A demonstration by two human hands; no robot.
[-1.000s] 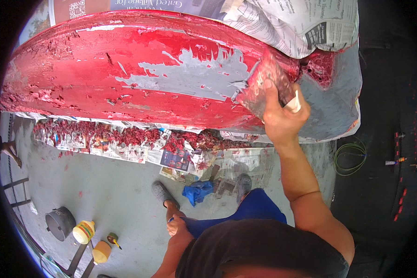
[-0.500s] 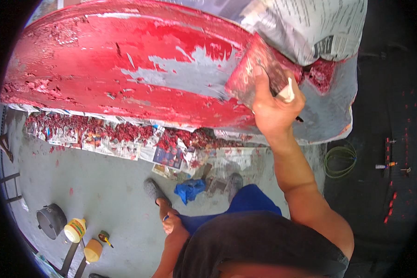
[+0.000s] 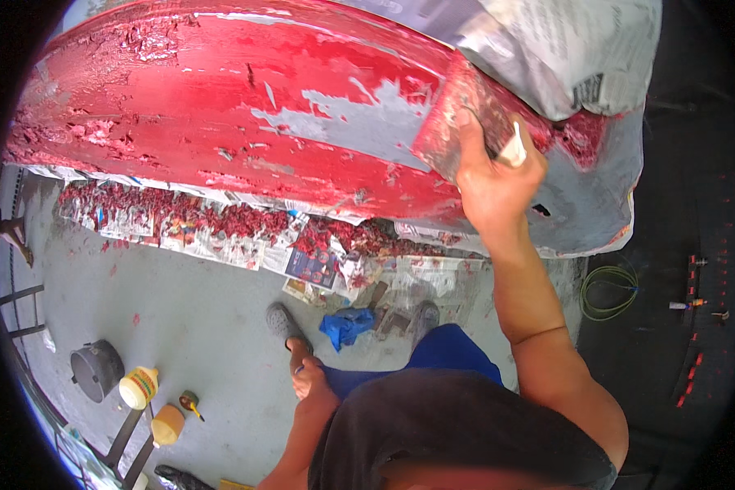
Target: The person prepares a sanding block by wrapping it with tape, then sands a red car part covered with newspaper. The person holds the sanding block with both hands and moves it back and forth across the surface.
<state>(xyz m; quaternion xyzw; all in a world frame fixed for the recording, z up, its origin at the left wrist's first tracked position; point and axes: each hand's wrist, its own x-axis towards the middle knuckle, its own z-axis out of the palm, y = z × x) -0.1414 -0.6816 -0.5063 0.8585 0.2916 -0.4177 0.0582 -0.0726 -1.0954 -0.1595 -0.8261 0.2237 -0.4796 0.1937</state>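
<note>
My right hand [image 3: 502, 184] is closed on a wide flat scraper [image 3: 449, 118], its face smeared red and grey. A pale scrap [image 3: 514, 150] shows by the fingers. The scraper lies against a long curved panel [image 3: 196, 106] covered in peeling red paint, with a bare grey patch [image 3: 351, 118] beside the blade. Where its edge meets the panel is hidden. Low in front of me, my left hand [image 3: 309, 379] rests at my left knee with curled fingers; a small blue bit shows at them, too small to name.
Newspaper [image 3: 245, 251] under the panel carries red paint flakes [image 3: 188, 216]; more paper [image 3: 580, 57] covers its upper right. A blue plastic bag [image 3: 347, 327] lies between my feet. At lower left stand a black pot [image 3: 96, 371] and two bottles [image 3: 139, 388]. Coiled hose [image 3: 608, 292] lies right.
The view has shifted, so the panel and floor things sit a little further right in it. My right hand still holds the scraper near the same grey patch, and my left hand stays at the knee.
</note>
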